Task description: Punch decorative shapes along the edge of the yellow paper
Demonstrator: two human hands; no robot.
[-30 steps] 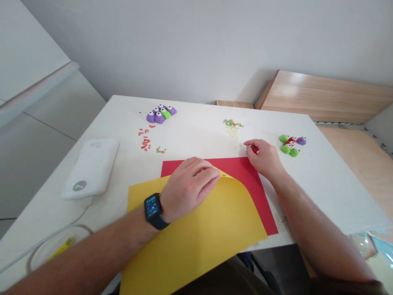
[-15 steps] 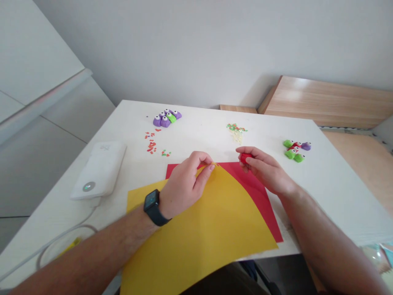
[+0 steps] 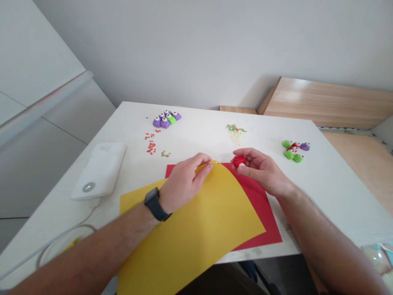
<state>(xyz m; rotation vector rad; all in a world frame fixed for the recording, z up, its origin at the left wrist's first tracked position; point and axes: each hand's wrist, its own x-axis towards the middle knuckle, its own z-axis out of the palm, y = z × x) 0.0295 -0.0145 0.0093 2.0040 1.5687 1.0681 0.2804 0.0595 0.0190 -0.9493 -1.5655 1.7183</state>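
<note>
By the front edge of the desk [image 3: 322, 196], the left hand [image 3: 187, 180] pinches a yellow sheet [image 3: 196, 233], the right hand [image 3: 264, 171] a red punch [image 3: 239, 161], seemingly aligning them, which needs steadiness

The red sheet [image 3: 264, 209] is partly covered by the yellow sheet [image 3: 196, 229], itself cut off below. The left forearm [image 3: 101, 250] partly hides a yellow object [image 3: 73, 243]. Pale bits [image 3: 236, 137]: too small to identify.

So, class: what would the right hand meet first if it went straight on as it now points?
Probably the yellow sheet, at the edge pinched by the left hand, though depth is unclear.
</note>
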